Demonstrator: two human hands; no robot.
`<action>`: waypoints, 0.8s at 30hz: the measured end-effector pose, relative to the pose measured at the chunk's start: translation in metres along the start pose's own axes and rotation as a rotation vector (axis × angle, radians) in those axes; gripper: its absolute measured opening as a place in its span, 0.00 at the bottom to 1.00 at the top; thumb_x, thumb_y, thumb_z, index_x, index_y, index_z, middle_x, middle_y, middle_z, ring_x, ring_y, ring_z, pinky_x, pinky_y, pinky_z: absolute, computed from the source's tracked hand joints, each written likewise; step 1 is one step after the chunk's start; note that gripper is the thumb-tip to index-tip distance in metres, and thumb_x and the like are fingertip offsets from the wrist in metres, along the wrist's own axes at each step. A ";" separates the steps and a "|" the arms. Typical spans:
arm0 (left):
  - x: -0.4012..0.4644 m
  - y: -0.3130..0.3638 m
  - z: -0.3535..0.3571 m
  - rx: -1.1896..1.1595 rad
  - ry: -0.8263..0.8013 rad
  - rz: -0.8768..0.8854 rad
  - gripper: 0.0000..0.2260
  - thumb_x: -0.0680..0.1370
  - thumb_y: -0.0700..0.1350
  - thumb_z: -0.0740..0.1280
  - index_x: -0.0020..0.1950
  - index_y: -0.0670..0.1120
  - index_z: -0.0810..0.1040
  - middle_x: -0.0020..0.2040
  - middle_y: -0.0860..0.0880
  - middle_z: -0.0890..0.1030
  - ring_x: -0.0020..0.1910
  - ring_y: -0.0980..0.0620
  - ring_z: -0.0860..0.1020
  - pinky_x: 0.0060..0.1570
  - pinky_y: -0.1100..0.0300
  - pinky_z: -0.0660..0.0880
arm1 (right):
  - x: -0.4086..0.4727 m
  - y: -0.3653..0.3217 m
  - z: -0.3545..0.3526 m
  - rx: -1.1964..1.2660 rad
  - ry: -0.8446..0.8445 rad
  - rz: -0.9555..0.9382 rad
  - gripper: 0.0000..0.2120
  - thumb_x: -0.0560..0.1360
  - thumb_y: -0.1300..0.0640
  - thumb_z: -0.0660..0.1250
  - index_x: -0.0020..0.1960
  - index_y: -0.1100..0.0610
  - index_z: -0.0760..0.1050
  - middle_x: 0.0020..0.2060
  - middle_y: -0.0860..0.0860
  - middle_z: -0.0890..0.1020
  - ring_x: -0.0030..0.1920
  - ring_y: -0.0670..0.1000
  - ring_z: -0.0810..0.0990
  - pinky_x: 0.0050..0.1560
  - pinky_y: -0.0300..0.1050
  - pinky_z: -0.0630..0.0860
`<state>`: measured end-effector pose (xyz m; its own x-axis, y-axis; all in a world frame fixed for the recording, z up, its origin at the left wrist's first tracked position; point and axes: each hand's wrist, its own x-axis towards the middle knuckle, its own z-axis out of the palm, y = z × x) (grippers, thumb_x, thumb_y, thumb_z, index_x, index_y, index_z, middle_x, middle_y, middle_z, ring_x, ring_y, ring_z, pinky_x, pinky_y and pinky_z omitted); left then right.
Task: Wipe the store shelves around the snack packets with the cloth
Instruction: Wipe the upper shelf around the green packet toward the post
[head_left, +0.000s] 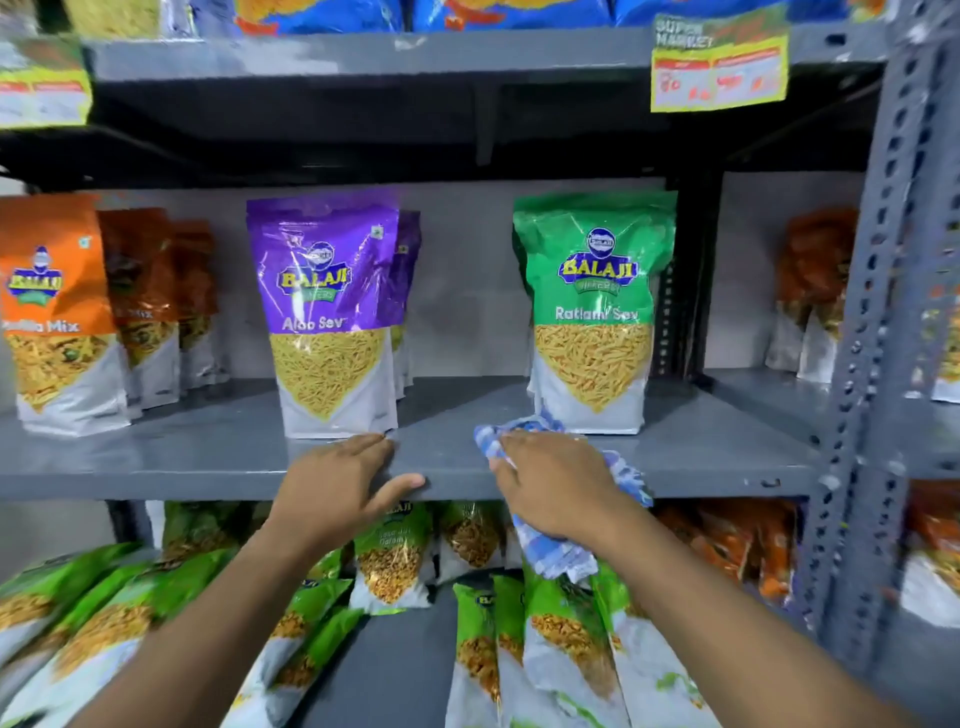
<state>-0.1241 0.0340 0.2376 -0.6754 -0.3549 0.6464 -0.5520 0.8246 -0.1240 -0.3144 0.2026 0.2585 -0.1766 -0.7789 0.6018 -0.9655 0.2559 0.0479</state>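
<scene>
we see the blue-and-white checked cloth (545, 540) bunched under our right hand (556, 488), pressed onto the front part of the grey metal shelf (208, 457), with one end spread on the shelf top just in front of the green ratlami sev packet (592, 312) and the other end hanging down over the shelf's front lip. our right hand lies palm down on the cloth, fingers curled over it, grasping it. our left hand (337, 488) rests flat and released on the same shelf edge, holding nothing, its fingertips just touching the base of the purple aloo sev packet (332, 312) and its thumb along the front lip. both packets stand upright, well apart, with bare shelf between them. further left stands a row of orange mix packets (57, 312). on the shelf below, green snack packets (550, 649) lean and lie in rows. above, a yellow-green price tag (719, 67) hangs from the upper shelf's edge, and a grey perforated upright post (878, 312) frames the right side.
</scene>
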 end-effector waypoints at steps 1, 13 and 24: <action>0.000 0.001 -0.001 0.001 -0.013 -0.011 0.33 0.74 0.73 0.48 0.56 0.50 0.78 0.56 0.52 0.82 0.52 0.48 0.80 0.39 0.53 0.78 | -0.002 0.004 -0.002 0.011 -0.008 0.013 0.19 0.79 0.46 0.51 0.56 0.55 0.75 0.54 0.56 0.82 0.54 0.60 0.79 0.49 0.52 0.74; 0.034 0.061 0.004 -0.082 -0.148 0.074 0.44 0.66 0.80 0.39 0.55 0.48 0.74 0.60 0.47 0.79 0.59 0.47 0.77 0.49 0.50 0.77 | -0.012 0.023 -0.019 0.123 -0.180 0.084 0.17 0.81 0.49 0.50 0.57 0.57 0.73 0.58 0.58 0.78 0.59 0.60 0.76 0.56 0.55 0.73; 0.052 0.078 0.018 -0.106 -0.139 0.065 0.42 0.60 0.84 0.43 0.47 0.50 0.71 0.53 0.48 0.77 0.53 0.46 0.77 0.45 0.50 0.74 | -0.035 0.053 -0.027 0.048 -0.106 0.219 0.16 0.81 0.49 0.49 0.49 0.58 0.71 0.46 0.57 0.79 0.46 0.60 0.76 0.41 0.50 0.68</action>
<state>-0.2115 0.0723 0.2480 -0.7727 -0.3511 0.5289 -0.4558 0.8867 -0.0774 -0.3541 0.2591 0.2610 -0.3991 -0.7644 0.5063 -0.9096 0.3995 -0.1139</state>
